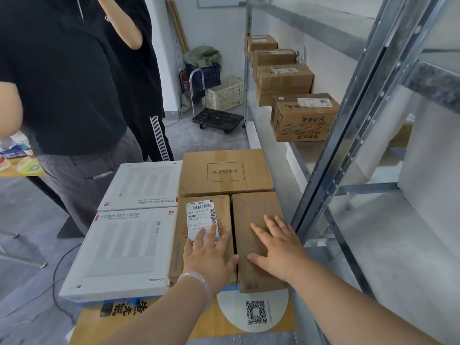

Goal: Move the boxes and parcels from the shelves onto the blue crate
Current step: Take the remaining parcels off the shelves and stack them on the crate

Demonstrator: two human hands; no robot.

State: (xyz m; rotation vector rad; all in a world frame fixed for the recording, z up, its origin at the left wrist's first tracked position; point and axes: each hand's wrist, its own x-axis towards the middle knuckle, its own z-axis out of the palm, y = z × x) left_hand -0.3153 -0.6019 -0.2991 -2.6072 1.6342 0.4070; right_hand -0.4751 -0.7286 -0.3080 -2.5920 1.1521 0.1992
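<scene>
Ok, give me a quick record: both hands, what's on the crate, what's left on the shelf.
left hand: flat on the labelled brown box, fingers straight
right hand: flat on the plain brown box beside it
also stacked: two white boxes, one large brown box behind
blue crate: only its edge shows beneath
shelf: at least four brown boxes in a row
bystanders: two people at left
</scene>
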